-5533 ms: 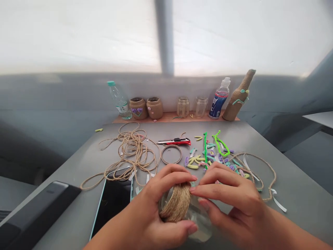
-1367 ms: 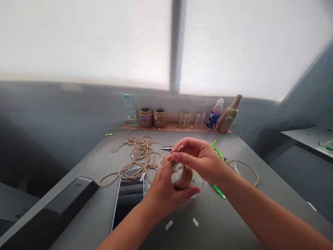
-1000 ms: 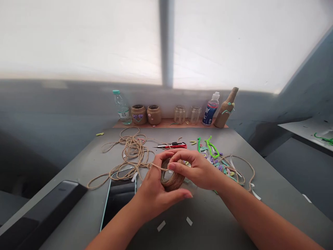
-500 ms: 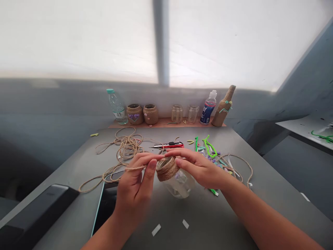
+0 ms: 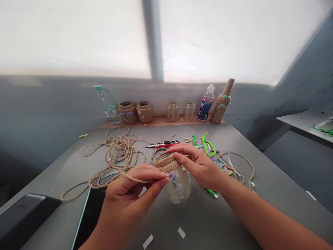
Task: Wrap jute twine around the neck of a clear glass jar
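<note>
A glass jar (image 5: 179,189) stands tilted on the table, its neck wrapped in rows of brown twine (image 5: 166,162). Pale strips run down its glass. My left hand (image 5: 137,191) pinches a strand of the twine between thumb and fingertips, just in front of the jar's left side. That strand trails back left to a loose heap of twine (image 5: 121,149). My right hand (image 5: 199,165) is closed around the right side of the wrapped neck, with its thumb on the twine and fingers over the rim. The jar's far right side is hidden behind it.
A red utility knife (image 5: 166,144) lies behind the jar. Green and coloured pipe-cleaner pieces (image 5: 208,146) are scattered at right. A dark tablet (image 5: 90,211) and black case (image 5: 31,218) lie left. Twine-wrapped jars (image 5: 127,113), a wrapped bottle (image 5: 221,107) and a water bottle (image 5: 108,107) line the back.
My left hand has come down and toward me with the strand, from the rim to the jar's front. My right hand still holds the neck. The view has shifted slightly.
</note>
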Tool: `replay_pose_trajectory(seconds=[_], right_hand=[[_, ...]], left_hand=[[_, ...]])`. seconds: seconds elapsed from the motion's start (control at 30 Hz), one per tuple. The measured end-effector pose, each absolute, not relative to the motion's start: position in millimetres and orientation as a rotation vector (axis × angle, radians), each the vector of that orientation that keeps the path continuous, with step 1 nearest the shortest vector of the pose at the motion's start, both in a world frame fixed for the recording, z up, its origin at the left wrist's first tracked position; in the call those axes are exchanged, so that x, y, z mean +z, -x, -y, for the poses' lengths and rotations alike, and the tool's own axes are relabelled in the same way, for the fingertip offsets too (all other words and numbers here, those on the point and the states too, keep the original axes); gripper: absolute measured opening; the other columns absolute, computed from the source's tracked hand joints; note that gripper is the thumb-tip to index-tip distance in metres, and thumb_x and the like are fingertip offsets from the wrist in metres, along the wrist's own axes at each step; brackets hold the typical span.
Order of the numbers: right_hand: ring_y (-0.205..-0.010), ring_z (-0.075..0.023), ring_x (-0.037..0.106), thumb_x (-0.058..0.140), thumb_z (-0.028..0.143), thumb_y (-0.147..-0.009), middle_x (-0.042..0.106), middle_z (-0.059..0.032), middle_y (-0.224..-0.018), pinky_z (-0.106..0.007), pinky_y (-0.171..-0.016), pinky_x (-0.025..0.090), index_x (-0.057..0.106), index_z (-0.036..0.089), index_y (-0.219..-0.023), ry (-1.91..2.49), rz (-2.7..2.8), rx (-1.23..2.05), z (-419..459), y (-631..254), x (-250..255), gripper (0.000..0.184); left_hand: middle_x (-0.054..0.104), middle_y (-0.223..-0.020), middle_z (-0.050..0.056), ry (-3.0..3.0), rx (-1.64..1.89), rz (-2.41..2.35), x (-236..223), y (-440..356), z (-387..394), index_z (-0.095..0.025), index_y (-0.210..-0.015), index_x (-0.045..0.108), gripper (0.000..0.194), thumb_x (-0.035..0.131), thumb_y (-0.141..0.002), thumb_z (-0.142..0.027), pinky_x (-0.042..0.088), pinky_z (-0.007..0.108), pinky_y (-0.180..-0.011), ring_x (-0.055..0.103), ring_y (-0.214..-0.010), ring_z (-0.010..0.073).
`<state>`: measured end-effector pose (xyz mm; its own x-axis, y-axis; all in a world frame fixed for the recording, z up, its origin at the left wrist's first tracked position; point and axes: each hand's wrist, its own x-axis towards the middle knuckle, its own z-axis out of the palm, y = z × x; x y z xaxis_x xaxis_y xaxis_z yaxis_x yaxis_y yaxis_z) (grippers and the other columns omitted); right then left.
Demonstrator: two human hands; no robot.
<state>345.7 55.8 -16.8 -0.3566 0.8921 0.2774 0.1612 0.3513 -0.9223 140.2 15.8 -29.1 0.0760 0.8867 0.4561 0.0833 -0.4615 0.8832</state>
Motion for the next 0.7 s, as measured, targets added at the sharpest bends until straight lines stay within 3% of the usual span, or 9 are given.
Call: replay_pose_trajectory(seconds=[0.33, 0.7], right_hand=[[-0.134, -0.0207, 0.05, 0.049, 0.023, -0.104, 0.06, -0.0074, -0.135, -0.044, -0.118, 0.038, 0.066, 0.031, -0.132, 0.971, 1.854, 0.959, -44, -342, -13, 0.034], [-0.136, -0.0206, 0.045, 0.047, 0.025, -0.105, 0.054, -0.0069, -0.136, -0.043, -0.122, 0.035, 0.061, 0.035, -0.14, 1.005, 1.883, 0.94, -40, -340, -16, 0.038]], left_hand=[[0.076, -0.09, -0.006, -1.982, 1.462, -1.073, -37, -142, -11, -0.035, -0.098, 0.076, 0.032, 0.073, -0.085, -0.006, 0.055, 0.023, -0.065, 0.07, -0.082, 0.0141], [0.056, -0.089, -0.002, -1.901, 1.478, -1.057, -39, -144, -11, -0.035, -0.096, 0.08, 0.03, 0.073, -0.085, -0.008, 0.047, 0.02, -0.054, 0.06, -0.073, 0.011]])
